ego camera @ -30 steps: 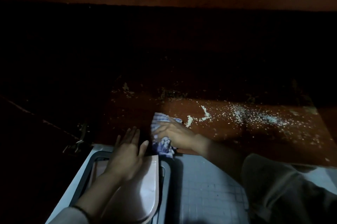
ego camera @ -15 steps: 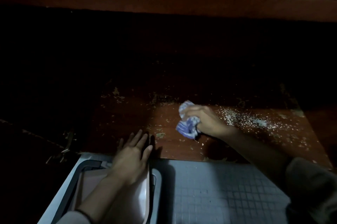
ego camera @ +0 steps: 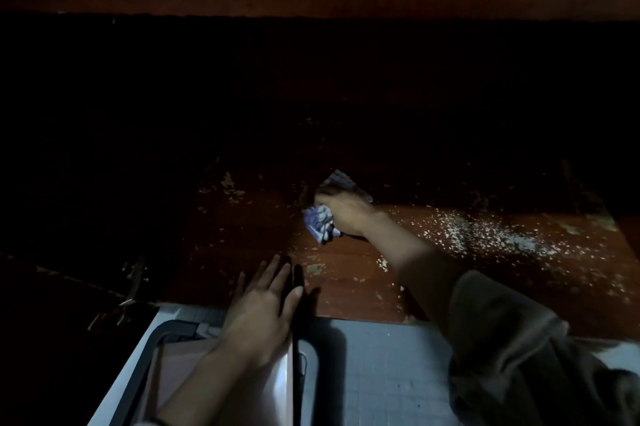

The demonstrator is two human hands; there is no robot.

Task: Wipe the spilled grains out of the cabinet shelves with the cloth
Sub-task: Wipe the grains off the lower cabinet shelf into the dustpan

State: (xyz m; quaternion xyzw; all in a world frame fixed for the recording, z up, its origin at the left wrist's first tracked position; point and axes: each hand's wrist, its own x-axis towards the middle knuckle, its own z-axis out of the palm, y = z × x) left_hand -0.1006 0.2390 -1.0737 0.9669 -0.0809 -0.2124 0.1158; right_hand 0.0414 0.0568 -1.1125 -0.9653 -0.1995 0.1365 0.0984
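Nearest, left hand [ego camera: 263, 314], fingers straight, steadies the bin [ego camera: 152, 339] at the shelf [ego camera: 346, 287] edge, likely to catch sweepings; beyond, right hand [ego camera: 346, 214] clutches the bunched cloth [ego camera: 320, 223] on the shelf, grains [ego camera: 485, 235] lying scattered to its right.

Overall: very dim, grainy, soft.
Brightest: shelf [ego camera: 346, 273] strip right of the right hand [ego camera: 346, 214], where grains [ego camera: 485, 235] glint.
Darkest: everything beyond the right hand, near black.
Shadow: hard, dark, cast just right of the left hand [ego camera: 263, 314].
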